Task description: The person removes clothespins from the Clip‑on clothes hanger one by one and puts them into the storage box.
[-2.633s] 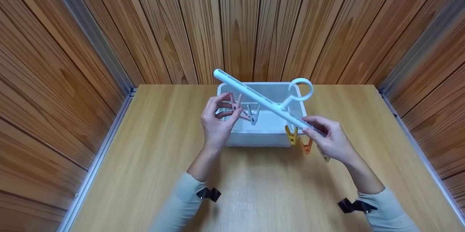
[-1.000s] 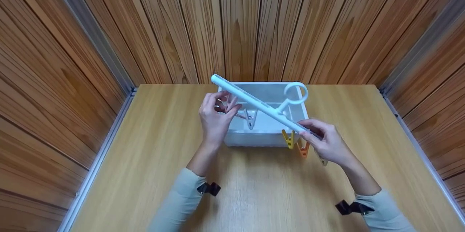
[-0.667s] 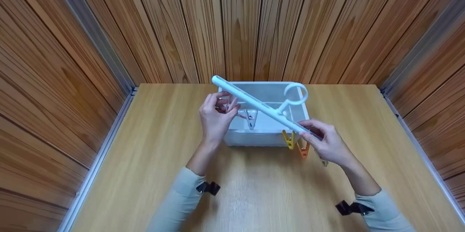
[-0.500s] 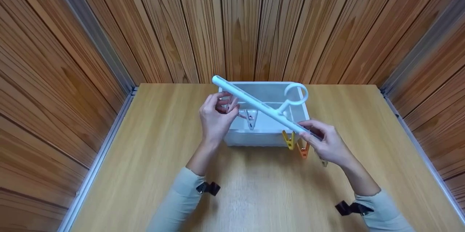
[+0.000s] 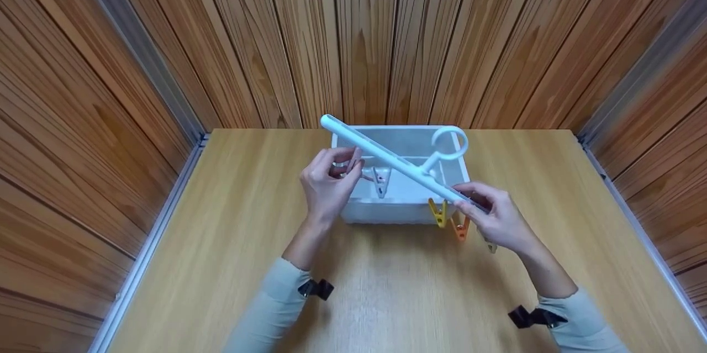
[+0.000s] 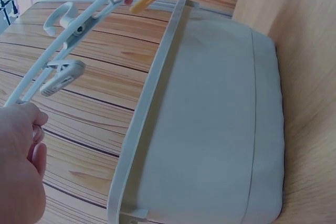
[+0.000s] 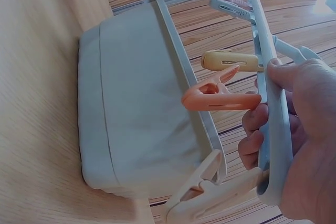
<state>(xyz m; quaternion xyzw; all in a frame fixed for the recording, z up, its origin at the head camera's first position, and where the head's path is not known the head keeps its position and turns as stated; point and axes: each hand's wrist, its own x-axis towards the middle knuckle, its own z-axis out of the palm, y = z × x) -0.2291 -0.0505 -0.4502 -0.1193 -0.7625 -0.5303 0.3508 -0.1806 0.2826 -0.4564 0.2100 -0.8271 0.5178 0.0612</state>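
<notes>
Pinching a pink peg [image 5: 354, 159], the left hand [image 5: 327, 186] is leaving its clipping unclear to me. Above the box [image 5: 395, 212], the hanger [image 5: 389, 157] is already bearing grey peg [image 5: 381, 182], yellow peg [image 5: 439, 214], orange peg [image 5: 460, 230] and, outermost, beige peg [image 5: 491, 247]; the right hand [image 5: 500, 215] is gripping its right end.

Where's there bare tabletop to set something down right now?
The table is bare left of the left hand, right of the right hand, and in front of the tub between the sleeves. It's crowded over the tub and around its near right corner: hanger, clips and both hands.
</notes>
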